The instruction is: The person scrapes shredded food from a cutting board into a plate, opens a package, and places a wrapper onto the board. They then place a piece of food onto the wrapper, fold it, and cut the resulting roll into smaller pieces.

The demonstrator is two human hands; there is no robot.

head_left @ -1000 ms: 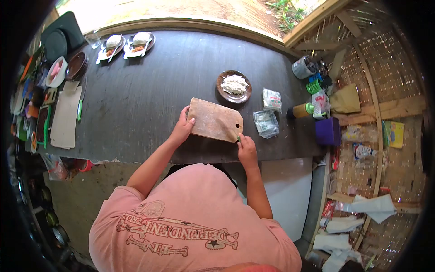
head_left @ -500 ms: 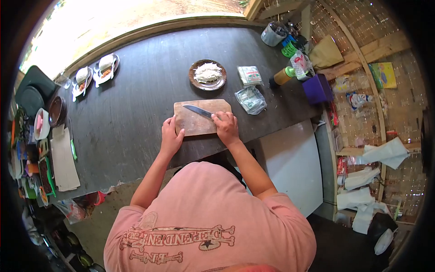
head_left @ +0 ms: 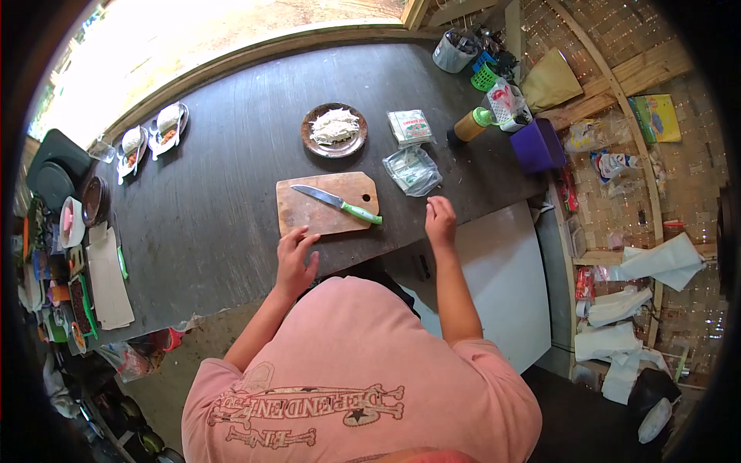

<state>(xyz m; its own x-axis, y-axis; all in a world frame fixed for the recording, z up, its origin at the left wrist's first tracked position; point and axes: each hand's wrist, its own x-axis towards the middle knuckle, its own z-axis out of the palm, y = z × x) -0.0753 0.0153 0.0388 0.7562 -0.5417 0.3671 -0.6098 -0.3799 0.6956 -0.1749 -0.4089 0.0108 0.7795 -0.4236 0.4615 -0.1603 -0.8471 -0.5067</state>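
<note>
A wooden cutting board [head_left: 316, 212] lies on the dark table, a knife [head_left: 320, 196] with a green handle resting across it. My left hand [head_left: 296, 258] is at the board's near left corner, fingers spread, the tips at its edge. To the right of the board, over the table's front edge, my right hand [head_left: 441, 224] holds nothing visible; its fingers are loosely bent. Nearest to it is a clear plastic packet [head_left: 413, 170] of green-and-white contents. Behind the board sits a brown plate [head_left: 312, 143] with a heap of white shreds [head_left: 336, 126].
Another white-and-green packet [head_left: 409, 127] and a green-capped bottle [head_left: 468, 126] stand right of the plate. A purple container [head_left: 538, 147] is at the right edge. Two dishes with food [head_left: 167, 133] sit far left. A white bowl [head_left: 72, 224] and stacked brown plates [head_left: 96, 201] line the left side.
My right hand has let go of the knife and moved right, off the board. My left hand has drawn back from the board's left side to its near corner.
</note>
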